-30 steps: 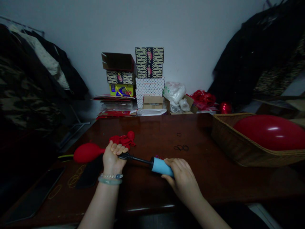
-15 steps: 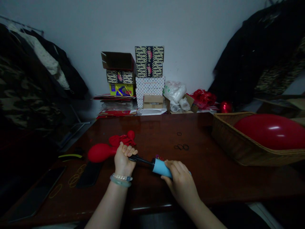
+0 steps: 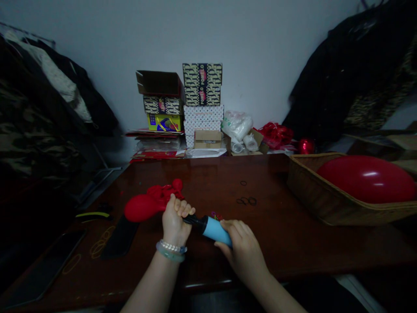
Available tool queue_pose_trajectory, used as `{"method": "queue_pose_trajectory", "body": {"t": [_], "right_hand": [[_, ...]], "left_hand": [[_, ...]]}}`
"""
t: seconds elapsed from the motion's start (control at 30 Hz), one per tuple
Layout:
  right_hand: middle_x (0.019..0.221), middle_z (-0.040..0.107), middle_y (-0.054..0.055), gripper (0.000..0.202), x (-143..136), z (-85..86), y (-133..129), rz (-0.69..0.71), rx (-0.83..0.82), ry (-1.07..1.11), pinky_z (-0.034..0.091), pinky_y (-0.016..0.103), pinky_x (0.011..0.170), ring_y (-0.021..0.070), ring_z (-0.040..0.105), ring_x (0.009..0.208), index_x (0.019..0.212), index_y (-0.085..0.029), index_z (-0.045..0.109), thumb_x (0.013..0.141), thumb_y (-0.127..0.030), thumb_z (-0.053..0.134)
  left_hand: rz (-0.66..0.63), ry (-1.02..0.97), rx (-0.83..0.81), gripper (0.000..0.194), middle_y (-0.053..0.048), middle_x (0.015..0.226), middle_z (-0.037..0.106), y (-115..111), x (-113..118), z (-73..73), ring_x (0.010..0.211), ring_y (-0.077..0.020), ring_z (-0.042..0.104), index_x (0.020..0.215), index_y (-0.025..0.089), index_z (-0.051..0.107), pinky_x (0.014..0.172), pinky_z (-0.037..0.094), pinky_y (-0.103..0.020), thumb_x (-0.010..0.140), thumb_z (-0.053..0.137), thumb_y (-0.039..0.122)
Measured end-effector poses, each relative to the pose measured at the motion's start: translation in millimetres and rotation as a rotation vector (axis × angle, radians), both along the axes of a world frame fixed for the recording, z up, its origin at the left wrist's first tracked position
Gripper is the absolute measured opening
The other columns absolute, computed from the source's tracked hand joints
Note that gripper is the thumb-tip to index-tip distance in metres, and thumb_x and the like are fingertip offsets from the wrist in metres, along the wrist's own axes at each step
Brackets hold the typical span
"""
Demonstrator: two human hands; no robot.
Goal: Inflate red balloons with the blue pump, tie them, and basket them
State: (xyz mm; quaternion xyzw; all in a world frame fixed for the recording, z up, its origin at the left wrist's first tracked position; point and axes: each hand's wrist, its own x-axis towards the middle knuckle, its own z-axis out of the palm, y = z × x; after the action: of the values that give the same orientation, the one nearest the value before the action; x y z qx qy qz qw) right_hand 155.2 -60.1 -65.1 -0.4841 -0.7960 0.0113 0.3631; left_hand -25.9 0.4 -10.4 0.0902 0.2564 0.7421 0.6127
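Note:
A hand pump with a light blue barrel (image 3: 216, 231) and a black end lies between my hands. My left hand (image 3: 177, 219) is closed round its black end, where the neck of a partly filled red balloon (image 3: 141, 208) also meets my fist. The fingers of my right hand (image 3: 243, 243) wrap round the blue barrel. Limp red balloons (image 3: 159, 191) rest on the table just behind my left hand. Small colourful bits (image 3: 216, 215) lie behind the pump.
A wicker basket (image 3: 312, 198) with a large red balloon (image 3: 366, 178) stands at right. Black rings (image 3: 247, 201) lie mid-table. At left are dark flat slabs (image 3: 45, 263), yellowish bands (image 3: 97, 248) and a yellow-green strip (image 3: 93, 214). Boxes (image 3: 202, 119) are stacked by the wall.
My left hand and the pump's barrel are closer together, with less black shaft showing between them. The red balloon has moved right with my left hand and looks slightly fuller.

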Motion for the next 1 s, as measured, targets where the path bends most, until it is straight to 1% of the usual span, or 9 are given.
{"method": "queue_pose_trajectory", "body": {"t": [0.13,0.27,0.43,0.47,0.53,0.63,0.7,0.87,1.0], "right_hand": [[0.102,0.067,0.007,0.04,-1,7.1,0,-0.006,0.012,-0.01,0.039,0.05,0.096,0.027,0.06,0.097,0.11,-0.021,0.056,0.076,-0.022,0.076],[0.101,0.068,0.006,0.037,3,10.6,1,0.004,0.005,-0.019,0.039,0.048,0.096,0.0253,0.062,0.097,0.109,-0.021,0.057,0.077,-0.021,0.074],[0.108,0.069,0.007,0.04,11,8.4,7,0.006,0.009,-0.019,0.034,0.053,0.104,0.0257,0.062,0.103,0.114,-0.022,0.056,0.078,-0.016,0.072],[0.11,0.068,0.008,0.041,12,7.0,8,0.011,0.009,-0.022,0.035,0.053,0.104,0.0263,0.062,0.104,0.115,-0.021,0.055,0.077,-0.016,0.072],[0.112,0.068,0.01,0.045,14,3.1,10,0.019,0.006,-0.03,0.039,0.052,0.101,0.0273,0.062,0.105,0.117,-0.02,0.055,0.076,-0.016,0.074],[0.113,0.067,0.011,0.048,14,-4.5,12,0.013,-0.005,-0.036,0.049,0.046,0.092,0.0272,0.062,0.105,0.12,-0.018,0.054,0.075,-0.016,0.074],[0.112,0.067,0.011,0.048,14,-8.9,12,0.0,0.007,-0.031,0.052,0.044,0.089,0.0268,0.062,0.104,0.12,-0.017,0.055,0.076,-0.015,0.074],[0.112,0.067,0.011,0.042,13,-12.2,12,-0.002,0.084,-0.012,0.053,0.044,0.089,0.0265,0.063,0.102,0.12,-0.018,0.055,0.08,-0.015,0.067],[0.112,0.066,0.012,0.042,11,-12.5,10,0.013,0.088,-0.007,0.052,0.046,0.091,0.0278,0.062,0.103,0.121,-0.017,0.053,0.081,-0.016,0.067]], "left_hand": [[-0.007,-0.012,0.001,0.046,0.008,0.039,0.024,0,-11,9.2,0.032,-0.0057,0.027,0.053,0.019,0.026,0.041,0.029,-0.021,0.093,0.048,0.024],[0.034,-0.005,-0.005,0.045,0.008,0.038,0.025,3,-28,11.9,0.031,-0.0058,0.028,0.053,0.019,0.026,0.041,0.029,-0.021,0.092,0.047,0.022],[0.093,-0.023,-0.014,0.044,0.008,0.037,0.026,9,-57,9.5,0.029,-0.006,0.028,0.053,0.019,0.025,0.041,0.03,-0.022,0.094,0.042,0.02],[0.1,-0.027,-0.014,0.044,0.008,0.036,0.026,10,-61,9.1,0.029,-0.006,0.028,0.053,0.019,0.025,0.041,0.03,-0.022,0.094,0.041,0.02],[0.11,-0.032,-0.009,0.043,0.008,0.037,0.026,10,-66,8.6,0.029,-0.0059,0.029,0.053,0.02,0.025,0.041,0.03,-0.022,0.094,0.039,0.019],[0.117,-0.016,0.004,0.043,0.008,0.037,0.027,9,-65,8.3,0.029,-0.0058,0.029,0.054,0.02,0.025,0.041,0.03,-0.022,0.094,0.04,0.019],[0.119,-0.006,0.008,0.043,0.009,0.038,0.027,8,-61,8.1,0.029,-0.0056,0.029,0.054,0.02,0.025,0.041,0.029,-0.022,0.094,0.041,0.02],[0.127,-0.046,0.002,0.043,0.008,0.037,0.026,6,-52,7.4,0.03,-0.0058,0.029,0.053,0.019,0.027,0.041,0.03,-0.022,0.094,0.041,0.019],[0.098,-0.054,0.006,0.044,0.008,0.037,0.026,6,-43,5.1,0.031,-0.0058,0.028,0.053,0.019,0.027,0.041,0.03,-0.022,0.094,0.043,0.021]]}}
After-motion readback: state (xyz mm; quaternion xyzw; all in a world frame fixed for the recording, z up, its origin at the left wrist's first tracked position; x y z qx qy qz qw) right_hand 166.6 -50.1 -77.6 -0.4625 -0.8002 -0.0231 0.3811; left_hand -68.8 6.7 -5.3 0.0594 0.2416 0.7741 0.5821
